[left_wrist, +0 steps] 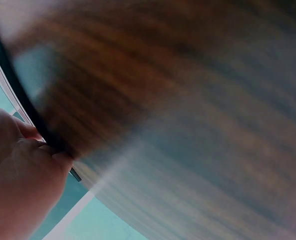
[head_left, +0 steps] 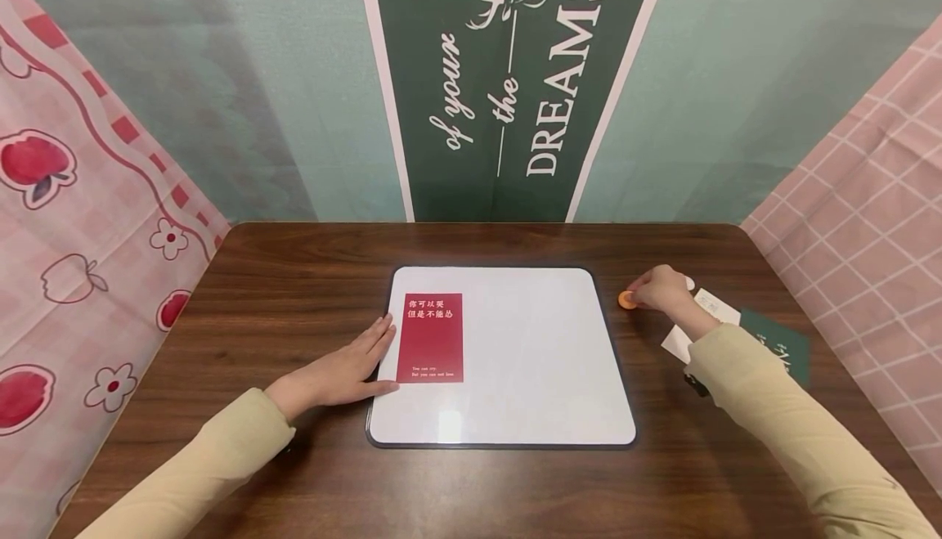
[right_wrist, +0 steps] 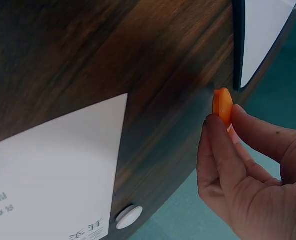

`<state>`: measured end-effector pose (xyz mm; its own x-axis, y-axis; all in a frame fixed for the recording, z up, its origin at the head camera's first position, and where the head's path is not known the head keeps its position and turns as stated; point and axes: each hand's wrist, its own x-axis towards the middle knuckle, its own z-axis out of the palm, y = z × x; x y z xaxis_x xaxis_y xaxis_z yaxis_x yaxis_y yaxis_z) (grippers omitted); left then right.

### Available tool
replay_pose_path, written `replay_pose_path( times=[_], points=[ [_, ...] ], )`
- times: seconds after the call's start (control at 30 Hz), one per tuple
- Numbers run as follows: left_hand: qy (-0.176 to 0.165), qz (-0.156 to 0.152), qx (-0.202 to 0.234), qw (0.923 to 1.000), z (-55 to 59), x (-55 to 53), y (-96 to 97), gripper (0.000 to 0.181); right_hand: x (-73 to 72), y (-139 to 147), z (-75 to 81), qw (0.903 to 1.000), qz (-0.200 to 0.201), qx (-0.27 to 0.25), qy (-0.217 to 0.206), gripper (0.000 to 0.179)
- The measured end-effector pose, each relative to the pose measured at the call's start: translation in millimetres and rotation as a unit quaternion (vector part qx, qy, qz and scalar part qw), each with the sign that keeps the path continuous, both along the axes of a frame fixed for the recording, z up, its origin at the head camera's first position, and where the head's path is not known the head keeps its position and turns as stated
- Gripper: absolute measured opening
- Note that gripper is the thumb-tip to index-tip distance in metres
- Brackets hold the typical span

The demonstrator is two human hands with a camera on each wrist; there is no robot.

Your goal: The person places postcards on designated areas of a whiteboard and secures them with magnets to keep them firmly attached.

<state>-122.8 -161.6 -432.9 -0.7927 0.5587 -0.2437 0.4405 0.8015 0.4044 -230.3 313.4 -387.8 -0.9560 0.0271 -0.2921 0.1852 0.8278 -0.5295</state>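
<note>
An orange round magnet (right_wrist: 222,106) is pinched between the thumb and fingers of my right hand (head_left: 660,289), just off the right edge of the whiteboard (head_left: 545,359). The board lies flat on the table with a dark frame. On its left part lies a red card (head_left: 430,343) with white writing. My left hand (head_left: 342,371) rests at the board's left edge, fingers straight, fingertips and thumb touching the frame beside the card. The left wrist view shows that hand (left_wrist: 25,175) against the board's dark rim.
Right of the board lie a white card (head_left: 677,344) with writing and a dark green card (head_left: 776,343), partly under the right forearm. A white round magnet (right_wrist: 129,217) sits by the white card. Cloth hangs behind and on both sides of the wooden table (head_left: 294,277).
</note>
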Motion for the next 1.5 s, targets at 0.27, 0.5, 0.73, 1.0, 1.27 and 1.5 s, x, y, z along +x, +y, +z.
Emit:
replay_pose_path(
  times=[0.27, 0.5, 0.73, 1.0, 1.27, 1.5],
  points=[
    [0.004, -0.003, 0.001, 1.0000, -0.7, 0.5, -1.0, 0.090, -0.6, -8.0, 1.8, 0.9998, 0.015, 0.000, 0.016, 0.023],
    [0.002, -0.002, 0.001, 1.0000, -1.1, 0.4, -1.4, 0.090, -2.1, -17.0, 3.5, 0.9995, 0.019, 0.002, 0.026, 0.023],
    [0.000, -0.002, 0.001, 1.0000, -2.8, 1.6, -2.4, 0.090, -0.5, -28.1, 2.2, 0.9997, -0.001, -0.021, 0.013, 0.022],
    [0.004, -0.003, 0.001, 1.0000, -5.7, 2.6, -4.0, 0.091, 0.5, -42.5, 0.4, 0.9992, 0.000, -0.034, 0.022, 0.021],
    [0.008, -0.005, 0.002, 1.0000, -7.3, 3.3, -5.3, 0.091, 1.6, -58.5, -0.8, 0.9987, -0.006, -0.048, 0.016, 0.023],
    [0.010, -0.007, 0.000, 0.9999, -9.6, 4.0, -6.6, 0.091, 3.5, -72.5, 0.1, 0.9987, -0.002, -0.049, 0.016, 0.021]
  ],
)
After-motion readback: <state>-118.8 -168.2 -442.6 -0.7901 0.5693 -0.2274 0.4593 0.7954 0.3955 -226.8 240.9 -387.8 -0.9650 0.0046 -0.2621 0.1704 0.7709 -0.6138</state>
